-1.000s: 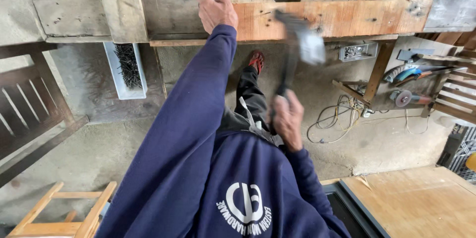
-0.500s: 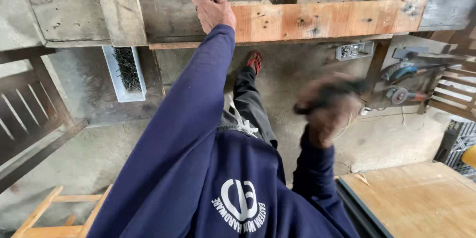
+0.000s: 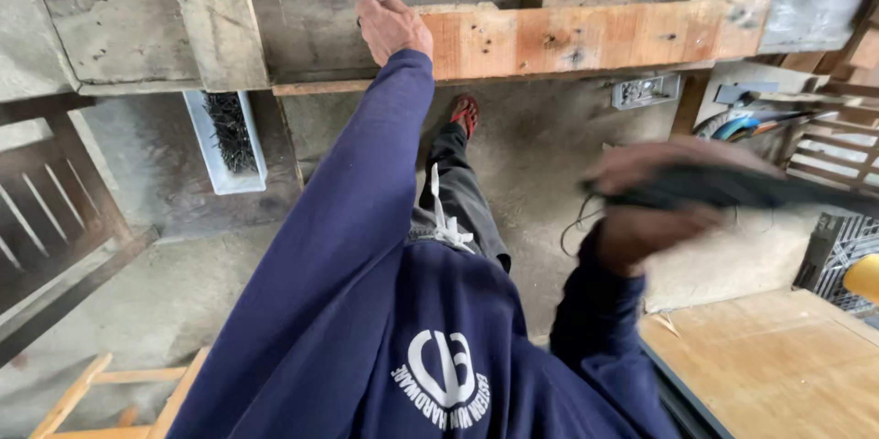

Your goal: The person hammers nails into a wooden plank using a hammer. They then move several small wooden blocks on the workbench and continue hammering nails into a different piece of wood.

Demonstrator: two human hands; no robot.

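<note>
My left hand (image 3: 392,25) rests on the left end of an orange-brown wooden plank (image 3: 595,36) that lies across a grey workbench, gripping its end. My right hand (image 3: 655,205) is raised near my body at the right and blurred with motion. It is shut on the dark handle of a hammer (image 3: 742,187), which points off to the right; the hammer's head is out of sight. My dark blue sleeves and sweatshirt fill the lower middle of the view.
A white tray of dark nails (image 3: 224,137) hangs under the bench at left. Power tools and cables (image 3: 742,123) lie on the concrete floor at right. A plywood sheet (image 3: 778,366) sits lower right, wooden frames (image 3: 55,210) at left, a yellow object (image 3: 863,276) at the right edge.
The hammer was at the plank a second ago. My right hand has since swung it back and away to the right. My left hand has stayed on the plank's end.
</note>
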